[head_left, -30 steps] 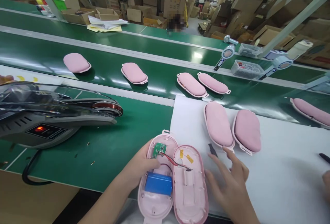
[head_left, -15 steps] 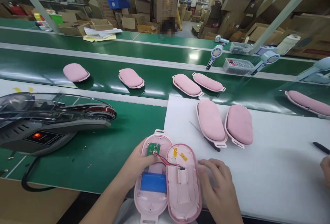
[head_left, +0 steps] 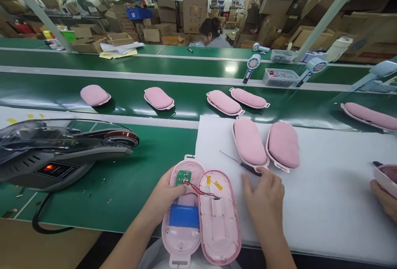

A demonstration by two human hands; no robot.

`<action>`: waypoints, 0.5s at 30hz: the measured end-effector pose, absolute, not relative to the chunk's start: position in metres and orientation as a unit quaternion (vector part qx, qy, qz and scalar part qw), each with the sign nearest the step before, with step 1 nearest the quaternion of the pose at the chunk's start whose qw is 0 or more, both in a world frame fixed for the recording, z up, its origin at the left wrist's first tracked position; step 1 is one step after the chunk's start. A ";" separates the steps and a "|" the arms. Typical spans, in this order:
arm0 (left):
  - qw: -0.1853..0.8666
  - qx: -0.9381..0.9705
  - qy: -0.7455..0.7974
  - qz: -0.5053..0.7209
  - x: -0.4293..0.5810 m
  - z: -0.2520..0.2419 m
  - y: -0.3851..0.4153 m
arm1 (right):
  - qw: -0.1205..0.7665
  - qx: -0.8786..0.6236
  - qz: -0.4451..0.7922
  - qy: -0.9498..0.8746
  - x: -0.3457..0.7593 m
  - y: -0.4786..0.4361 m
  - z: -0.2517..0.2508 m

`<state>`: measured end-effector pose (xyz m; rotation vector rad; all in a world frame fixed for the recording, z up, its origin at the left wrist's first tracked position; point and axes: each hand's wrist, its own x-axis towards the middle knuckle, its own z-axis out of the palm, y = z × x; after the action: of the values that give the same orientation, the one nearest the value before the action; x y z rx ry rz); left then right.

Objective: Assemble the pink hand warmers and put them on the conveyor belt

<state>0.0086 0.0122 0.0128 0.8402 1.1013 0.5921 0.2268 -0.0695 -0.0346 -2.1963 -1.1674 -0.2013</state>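
My left hand (head_left: 167,190) grips the left half of an opened pink plastic case (head_left: 182,244), thumb over its inner side. Inside that half are a green circuit board (head_left: 183,177) and a blue battery pack (head_left: 184,216). Red and black wires (head_left: 198,190) cross to the pink right half (head_left: 221,219), which has two yellow tape strips. My right hand (head_left: 265,196), thumb and fingers apart, is at the black handle (head_left: 250,169) of a thin-shafted tool on the white sheet. Whether the fingertips touch the handle I cannot tell. Just beyond lies a padded pink case (head_left: 249,141).
Another padded pink case (head_left: 283,145) lies on the white sheet (head_left: 335,190). Several more rest along the green belt. A tape dispenser (head_left: 74,153) stands at left. At the right edge a co-worker's hand (head_left: 384,201) holds a pink case part (head_left: 386,178).
My right hand has left the side of the opened case and moved forward to the black-handled tool. A co-worker's hand now holds a pink part at right. The view has shifted slightly.
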 end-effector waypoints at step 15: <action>0.742 0.383 0.486 0.258 0.007 0.009 0.014 | 0.388 -0.813 0.080 -0.426 0.216 -0.129 0.015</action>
<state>0.0069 0.0137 0.0093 0.8392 1.0648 0.5663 0.2156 -0.1290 0.0145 -2.0685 -1.0835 0.2032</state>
